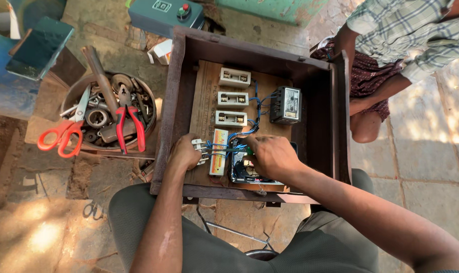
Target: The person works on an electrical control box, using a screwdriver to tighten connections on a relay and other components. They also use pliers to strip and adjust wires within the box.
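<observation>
A rusty brown metal box lies open on the ground with a wooden board inside. On the board sit three white fuse holders, a black switch unit and blue wires. My left hand grips a white connector block at the board's near left. My right hand holds a green-handled screwdriver whose tip points at that block. A black component lies under my right hand, partly hidden.
A round tin at the left holds red-handled pliers, orange-handled scissors and metal parts. A green switch box stands behind. Another person in a checked shirt squats at the right.
</observation>
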